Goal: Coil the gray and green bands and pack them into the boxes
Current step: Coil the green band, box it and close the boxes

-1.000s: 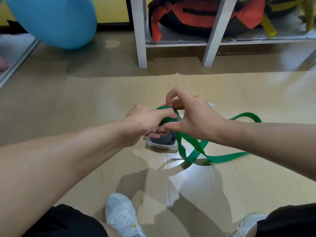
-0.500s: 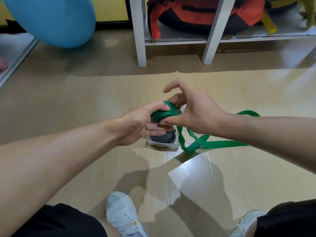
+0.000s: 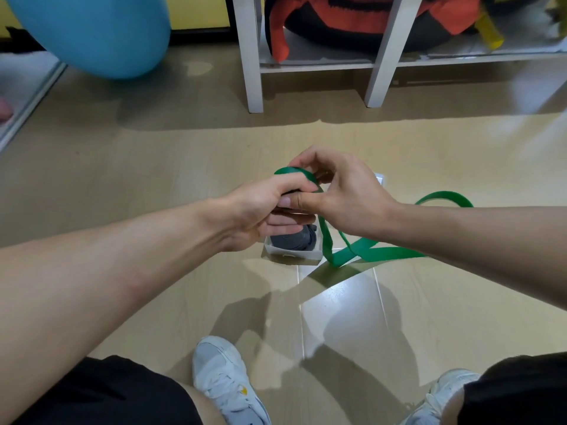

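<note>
Our fingers (image 3: 302,182) on both hands clamp the green band (image 3: 365,251), partly coiled above a white box (image 3: 294,254) holding the gray band (image 3: 294,240). Its flat loose length trails across the pale wood floor (image 3: 153,154) near a white shelf (image 3: 254,56).

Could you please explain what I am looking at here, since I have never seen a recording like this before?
There is no machine here: a person wears a camera on the head, so the single picture looks forward and down at their own arms, knees and shoes. They seem to be sitting or crouching on a wooden floor.

The left hand grips a partly wound coil of the green band, and the right hand pinches the band beside the coil, apparently wrapping it round. The rest of the band lies loose on the floor to the right.

Directly below the hands a small white box stands on the floor, with a coiled gray band already inside it.

Farther back are a white shelf holding a red and black bag, and a large blue ball.
</note>
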